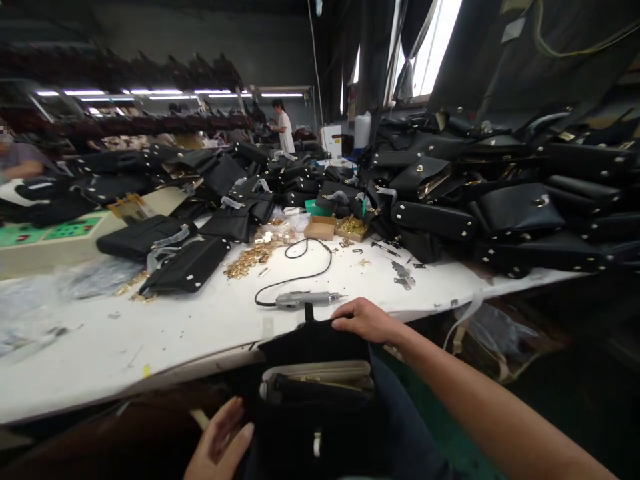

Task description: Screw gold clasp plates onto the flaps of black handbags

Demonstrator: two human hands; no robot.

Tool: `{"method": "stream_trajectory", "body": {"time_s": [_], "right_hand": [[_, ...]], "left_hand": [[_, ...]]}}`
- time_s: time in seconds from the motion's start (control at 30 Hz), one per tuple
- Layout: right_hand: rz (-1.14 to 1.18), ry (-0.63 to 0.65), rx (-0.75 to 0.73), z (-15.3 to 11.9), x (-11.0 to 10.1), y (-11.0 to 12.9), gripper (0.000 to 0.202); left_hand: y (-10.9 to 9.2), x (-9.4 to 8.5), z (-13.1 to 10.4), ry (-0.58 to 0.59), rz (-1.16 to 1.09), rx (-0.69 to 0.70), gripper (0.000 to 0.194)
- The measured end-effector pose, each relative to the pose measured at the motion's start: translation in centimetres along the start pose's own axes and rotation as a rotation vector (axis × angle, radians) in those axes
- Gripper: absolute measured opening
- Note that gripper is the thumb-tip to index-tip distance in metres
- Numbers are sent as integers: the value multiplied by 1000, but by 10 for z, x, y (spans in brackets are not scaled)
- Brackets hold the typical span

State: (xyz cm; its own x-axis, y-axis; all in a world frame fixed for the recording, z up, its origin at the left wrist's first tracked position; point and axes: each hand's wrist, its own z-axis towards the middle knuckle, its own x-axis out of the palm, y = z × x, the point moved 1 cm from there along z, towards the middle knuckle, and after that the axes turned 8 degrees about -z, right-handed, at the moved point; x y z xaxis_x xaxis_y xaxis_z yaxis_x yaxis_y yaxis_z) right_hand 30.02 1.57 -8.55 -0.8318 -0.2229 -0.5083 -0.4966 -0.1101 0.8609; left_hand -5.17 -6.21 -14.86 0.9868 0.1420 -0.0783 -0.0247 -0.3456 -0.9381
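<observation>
A black handbag (pixel 320 420) rests at my lap below the table edge, its flap raised. Inside show a pale lining and a zipped pocket, and a small metal clasp sits on its front. My right hand (pixel 365 321) pinches the flap's upper right edge. To the left of the bag is my left hand (pixel 223 440), fingers apart, holding nothing. A grey electric screwdriver (pixel 305 299) with a black cable lies on the table just beyond the flap.
The white table (pixel 200 333) carries loose gold hardware (pixel 250 259), an open cardboard box (pixel 320 228), a box of small gold parts (pixel 351 227) and flat metal plates (pixel 403 275). Black bags (pixel 435 220) are piled at both sides. Farther back stands a person (pixel 284 127); another sits far left.
</observation>
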Motion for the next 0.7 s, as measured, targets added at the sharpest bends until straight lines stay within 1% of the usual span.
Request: {"method": "stream_trajectory", "body": {"time_s": [0.07, 0.13, 0.17, 0.23, 0.27, 0.3, 0.37, 0.4, 0.5, 0.53, 0.57, 0.63, 0.7], "right_hand": [[52, 60, 41, 6, 11, -13, 25], [96, 92, 63, 12, 21, -19, 27], [114, 111, 62, 15, 24, -19, 28], [131, 158, 42, 21, 27, -17, 30], [123, 185, 22, 24, 27, -15, 30], [100, 210, -1, 27, 26, -14, 31], [23, 216, -38, 36, 22, -15, 30], [-29, 178, -45, 42, 20, -16, 30], [-299, -69, -71, 66, 16, -24, 24], [-422, -128, -89, 75, 16, -25, 24], [-544, -149, -104, 83, 17, -27, 29], [-736, -99, -105, 97, 21, -29, 37], [-846, -36, -74, 103, 21, -30, 35]], "left_hand": [[-15, 3, 10, -52, 215, 191, 71], [-37, 18, 20, -17, 418, 432, 62], [-49, 30, 25, 19, 509, 565, 55], [-68, 57, 35, 77, 661, 789, 48], [-74, 71, 40, 104, 743, 862, 46], [-79, 84, 45, 130, 820, 903, 43], [-80, 105, 57, 190, 952, 887, 37], [-79, 112, 62, 211, 998, 857, 35], [-73, 122, 76, 252, 1048, 784, 35], [-72, 123, 80, 275, 1041, 759, 35], [-73, 123, 83, 303, 1025, 721, 35], [-76, 121, 89, 380, 967, 611, 38], [-81, 117, 94, 483, 894, 500, 41]]}}
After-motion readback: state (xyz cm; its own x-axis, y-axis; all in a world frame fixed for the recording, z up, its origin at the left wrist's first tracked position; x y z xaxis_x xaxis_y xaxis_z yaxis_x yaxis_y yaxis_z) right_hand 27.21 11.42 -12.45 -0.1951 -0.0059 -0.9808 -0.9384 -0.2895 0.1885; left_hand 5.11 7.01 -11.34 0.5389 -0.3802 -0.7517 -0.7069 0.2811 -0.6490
